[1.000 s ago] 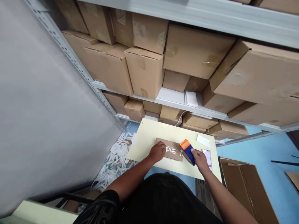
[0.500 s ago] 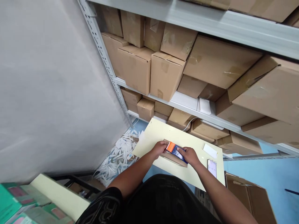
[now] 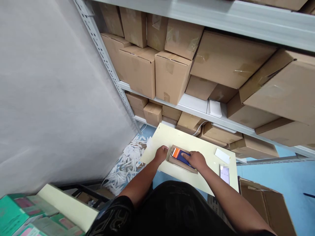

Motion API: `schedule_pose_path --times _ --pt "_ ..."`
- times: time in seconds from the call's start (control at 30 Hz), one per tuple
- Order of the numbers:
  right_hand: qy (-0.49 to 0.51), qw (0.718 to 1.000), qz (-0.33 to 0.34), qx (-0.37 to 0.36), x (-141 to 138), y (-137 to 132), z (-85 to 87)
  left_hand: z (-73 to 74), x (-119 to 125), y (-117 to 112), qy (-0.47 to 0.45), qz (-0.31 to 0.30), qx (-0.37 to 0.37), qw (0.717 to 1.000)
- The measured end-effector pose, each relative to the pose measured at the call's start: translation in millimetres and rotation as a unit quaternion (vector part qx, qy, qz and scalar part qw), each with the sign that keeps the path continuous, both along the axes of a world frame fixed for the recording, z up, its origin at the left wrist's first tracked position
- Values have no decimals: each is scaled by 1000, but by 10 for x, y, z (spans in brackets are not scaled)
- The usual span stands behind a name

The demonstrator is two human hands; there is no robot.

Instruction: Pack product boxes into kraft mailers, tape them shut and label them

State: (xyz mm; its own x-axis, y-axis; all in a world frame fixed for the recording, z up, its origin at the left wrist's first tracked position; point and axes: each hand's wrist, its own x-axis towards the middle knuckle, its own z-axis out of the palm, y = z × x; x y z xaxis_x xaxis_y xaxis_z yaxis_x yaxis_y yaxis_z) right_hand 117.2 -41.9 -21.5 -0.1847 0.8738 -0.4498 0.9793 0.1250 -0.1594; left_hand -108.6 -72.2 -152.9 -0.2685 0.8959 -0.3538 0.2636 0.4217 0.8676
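Observation:
A flat brown cardboard parcel (image 3: 177, 163) lies on a pale yellow table (image 3: 172, 137). My right hand (image 3: 196, 160) is closed on an orange and blue tape dispenser (image 3: 178, 154) that rests on top of the parcel near its left end. My left hand (image 3: 161, 154) has its fingers curled against the parcel's left edge and holds it down.
A phone (image 3: 224, 174) and a white card (image 3: 222, 155) lie on the table's right side. Metal shelves (image 3: 197, 106) packed with cardboard boxes rise behind. White paper strips (image 3: 126, 164) litter the floor at left. An open carton (image 3: 268, 209) stands at right; green packets (image 3: 17, 216) at bottom left.
My right hand has drawn the tape dispenser from the parcel's right end to its left end. My left hand has slid from the parcel's top to its left edge.

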Motion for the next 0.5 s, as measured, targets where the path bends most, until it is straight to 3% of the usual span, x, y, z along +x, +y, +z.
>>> schedule_pose_path --times 0.2,0.37,0.43,0.5 --pt "-25 1000 0 -8 -157 63 -3 -262 214 70 45 -27 -13 999" --pt "-22 1000 -12 -18 -172 98 -21 -282 142 -35 90 -37 18 995" --pt "-18 999 -18 -22 -167 106 -29 -242 79 -164 123 -116 110 980" --pt "-12 999 -22 -24 -153 117 -31 -201 50 -293 161 -233 212 935"
